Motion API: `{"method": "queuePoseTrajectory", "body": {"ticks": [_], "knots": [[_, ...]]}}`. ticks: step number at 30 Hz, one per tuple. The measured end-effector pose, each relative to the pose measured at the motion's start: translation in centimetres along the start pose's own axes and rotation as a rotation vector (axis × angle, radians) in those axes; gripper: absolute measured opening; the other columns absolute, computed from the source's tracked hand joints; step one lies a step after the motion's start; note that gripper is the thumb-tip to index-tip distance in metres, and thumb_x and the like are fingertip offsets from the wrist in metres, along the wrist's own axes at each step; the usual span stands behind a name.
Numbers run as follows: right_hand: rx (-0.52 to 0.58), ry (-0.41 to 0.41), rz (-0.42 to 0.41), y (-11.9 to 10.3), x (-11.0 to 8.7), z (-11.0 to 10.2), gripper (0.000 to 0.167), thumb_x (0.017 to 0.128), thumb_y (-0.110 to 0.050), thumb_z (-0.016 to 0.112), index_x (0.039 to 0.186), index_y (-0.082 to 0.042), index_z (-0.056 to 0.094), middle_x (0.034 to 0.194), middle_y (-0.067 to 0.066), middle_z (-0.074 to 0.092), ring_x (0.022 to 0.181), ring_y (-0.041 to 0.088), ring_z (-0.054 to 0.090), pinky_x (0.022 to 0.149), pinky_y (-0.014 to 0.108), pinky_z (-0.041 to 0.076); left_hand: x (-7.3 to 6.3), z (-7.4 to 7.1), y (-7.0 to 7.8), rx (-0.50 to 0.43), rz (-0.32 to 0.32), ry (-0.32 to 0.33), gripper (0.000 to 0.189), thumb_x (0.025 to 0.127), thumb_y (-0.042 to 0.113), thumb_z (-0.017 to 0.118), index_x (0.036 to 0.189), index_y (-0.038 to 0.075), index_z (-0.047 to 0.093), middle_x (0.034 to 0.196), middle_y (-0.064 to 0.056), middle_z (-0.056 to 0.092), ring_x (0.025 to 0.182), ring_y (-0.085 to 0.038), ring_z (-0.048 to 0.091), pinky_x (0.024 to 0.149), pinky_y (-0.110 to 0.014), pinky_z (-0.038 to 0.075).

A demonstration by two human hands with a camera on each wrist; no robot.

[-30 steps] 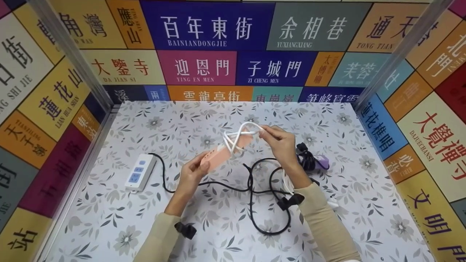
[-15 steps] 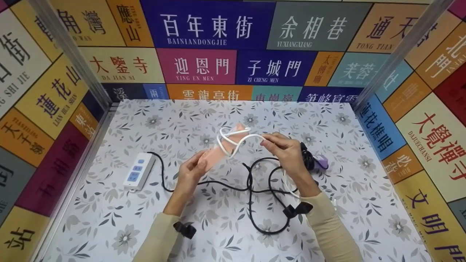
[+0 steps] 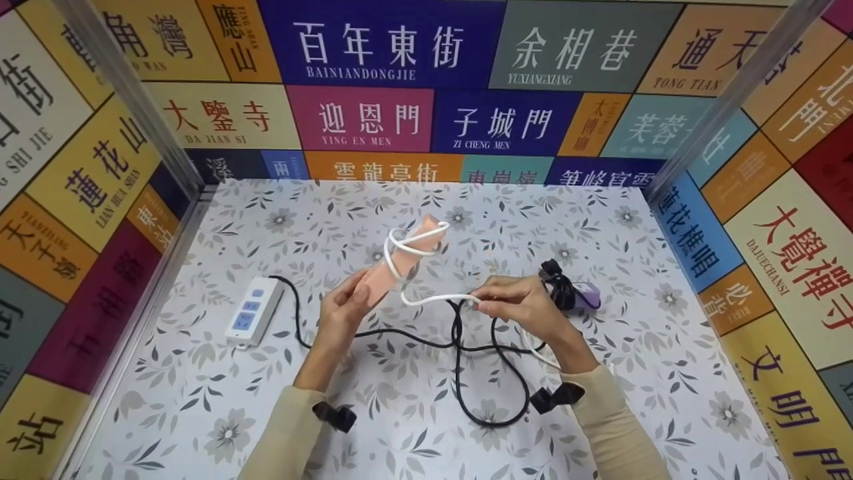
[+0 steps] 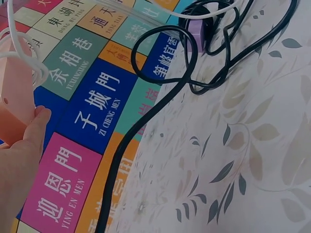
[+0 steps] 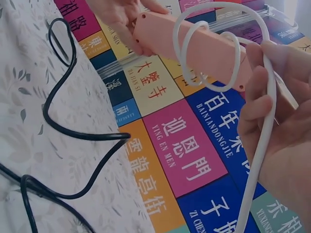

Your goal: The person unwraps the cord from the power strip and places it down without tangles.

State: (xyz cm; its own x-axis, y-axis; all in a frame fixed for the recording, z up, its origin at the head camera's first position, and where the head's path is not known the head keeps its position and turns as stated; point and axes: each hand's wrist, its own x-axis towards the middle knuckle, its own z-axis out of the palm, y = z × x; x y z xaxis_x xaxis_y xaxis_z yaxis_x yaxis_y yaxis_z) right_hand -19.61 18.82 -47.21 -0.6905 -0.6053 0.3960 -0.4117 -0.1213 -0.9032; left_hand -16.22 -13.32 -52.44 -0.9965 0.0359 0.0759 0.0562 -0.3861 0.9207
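In the head view my left hand [image 3: 342,310] grips the near end of a pink power strip [image 3: 381,283], its thumb on top. The strip slants up and away to the right, held above the table. Loose turns of its white cord [image 3: 410,251] circle the far half. My right hand [image 3: 523,305] pinches the cord to the right of the strip, and a stretch of cord sags between strip and fingers. From the right wrist view, the cord [image 5: 266,116] runs through the thumb and fingers and on downward. The strip's socket side is mostly hidden.
On the left of the table lies a white power strip [image 3: 254,312] with blue sockets. Its black cord [image 3: 400,332] crosses beneath my hands and loops at centre right. Behind my right hand is a purple power strip [image 3: 588,294] with a bundled black cord [image 3: 561,288]. Printed panels enclose the table.
My right hand has drawn the white cord from over the strip's far end down and toward me. The pink power strip has shifted slightly left and tilted steeper with my left hand.
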Motion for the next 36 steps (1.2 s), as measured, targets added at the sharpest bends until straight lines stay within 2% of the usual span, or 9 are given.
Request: {"method": "queuePoseTrajectory", "body": {"ticks": [3,7,13,16,21,24,27,31,36], "knots": [[-0.002,-0.043,0.041,0.7,-0.7,-0.1,0.019,0.091,0.007,0.064,0.107,0.014,0.071,0.092,0.003,0.071,0.062,0.007,0.048,0.047,0.022,0.039,0.0,-0.2,0.3,-0.037,0.004,0.010,0.056,0.102,0.012,0.052,0.149,-0.013,0.034,0.146,-0.026,0.046,0.122,-0.014,0.058,0.102,-0.023,0.052],[-0.038,-0.053,0.146,1.5,-1.5,-0.1,0.020,0.091,0.002,0.067,0.107,0.012,0.072,0.095,0.006,0.073,0.067,0.005,0.052,0.052,0.019,0.042,-0.1,-0.3,0.6,-0.117,0.016,0.018,0.055,0.103,0.009,0.051,0.147,-0.017,0.033,0.143,-0.023,0.050,0.122,-0.016,0.059,0.105,-0.029,0.052],[-0.191,-0.022,0.339,2.9,-2.4,0.1,0.024,0.090,-0.010,0.073,0.112,-0.001,0.075,0.105,0.016,0.073,0.072,0.010,0.056,0.059,0.016,0.048,-0.1,-0.7,0.7,-0.194,0.032,-0.013,0.052,0.104,0.007,0.047,0.146,-0.019,0.032,0.135,-0.012,0.057,0.123,-0.016,0.061,0.110,-0.041,0.049],[-0.279,0.001,0.423,3.7,-2.8,0.3,0.030,0.090,-0.015,0.074,0.118,-0.004,0.074,0.113,0.017,0.073,0.081,0.011,0.062,0.065,0.017,0.053,-0.1,-0.9,0.8,-0.232,0.037,-0.018,0.053,0.105,0.010,0.048,0.146,-0.018,0.032,0.132,-0.008,0.061,0.120,-0.017,0.063,0.112,-0.045,0.047],[-0.340,0.028,0.517,5.4,-3.6,1.0,0.032,0.093,-0.018,0.070,0.120,0.000,0.072,0.100,0.019,0.076,0.071,0.006,0.064,0.060,0.016,0.051,0.0,-1.3,1.1,-0.235,0.058,-0.005,0.055,0.103,0.014,0.052,0.144,-0.019,0.035,0.132,-0.007,0.062,0.119,-0.018,0.064,0.113,-0.049,0.045],[-0.362,0.056,0.541,6.4,-4.0,1.4,0.028,0.095,-0.021,0.068,0.112,0.001,0.075,0.087,0.018,0.076,0.061,0.013,0.064,0.051,0.017,0.047,-0.1,-1.5,1.3,-0.220,0.066,-0.001,0.056,0.103,0.014,0.054,0.144,-0.019,0.036,0.132,-0.007,0.062,0.122,-0.017,0.062,0.112,-0.048,0.046],[-0.416,0.082,0.545,7.5,-4.4,1.9,0.029,0.097,-0.027,0.066,0.099,-0.001,0.078,0.078,0.016,0.073,0.060,0.023,0.065,0.051,0.019,0.048,-0.3,-1.6,1.3,-0.229,0.067,-0.004,0.055,0.103,0.014,0.054,0.144,-0.018,0.038,0.132,-0.007,0.062,0.123,-0.017,0.062,0.111,-0.047,0.047],[-0.469,0.095,0.554,9.0,-4.9,2.5,0.037,0.099,-0.033,0.062,0.086,-0.002,0.076,0.074,0.016,0.071,0.063,0.025,0.063,0.053,0.020,0.047,-0.4,-1.6,1.0,-0.253,0.050,-0.007,0.052,0.103,0.013,0.054,0.143,-0.016,0.040,0.131,-0.005,0.063,0.123,-0.016,0.062,0.109,-0.046,0.049],[-0.496,0.155,0.524,9.7,-5.1,3.3,0.028,0.098,-0.031,0.063,0.094,-0.008,0.078,0.082,0.007,0.075,0.072,0.018,0.066,0.060,0.020,0.050,-0.4,-1.5,0.7,-0.262,0.026,-0.005,0.051,0.103,0.012,0.053,0.144,-0.016,0.039,0.130,-0.005,0.063,0.122,-0.016,0.062,0.108,-0.047,0.050]]}}
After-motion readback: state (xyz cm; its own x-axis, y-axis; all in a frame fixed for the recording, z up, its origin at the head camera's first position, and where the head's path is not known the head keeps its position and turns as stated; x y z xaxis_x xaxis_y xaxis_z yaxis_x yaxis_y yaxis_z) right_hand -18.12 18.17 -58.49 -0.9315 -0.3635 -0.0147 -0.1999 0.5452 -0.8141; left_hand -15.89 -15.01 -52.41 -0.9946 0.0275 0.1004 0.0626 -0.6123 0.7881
